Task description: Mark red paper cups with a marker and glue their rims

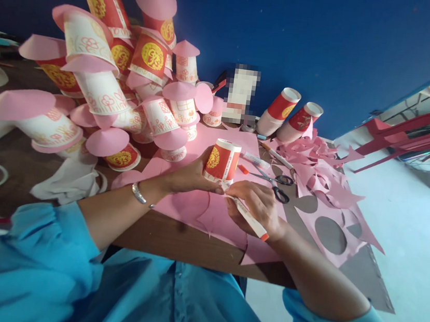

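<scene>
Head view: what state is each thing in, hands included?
Red paper cup with gold emblem: held, wider end down.
White marker with orange end: held, one end by cup's lower edge.
Left hand: gripping the cup.
Right hand: gripping the marker.
Black-handled metal scissors: lying flat, handles apart.
Red-and-white paper cup stacks: nested, leaning.
Pink-topped paper cups: piled up.
Loose pink paper scraps: heaped.

Brighter right side, stretched edges

The shirt (172,302) is blue, the bracelet (138,193) silver.
</scene>
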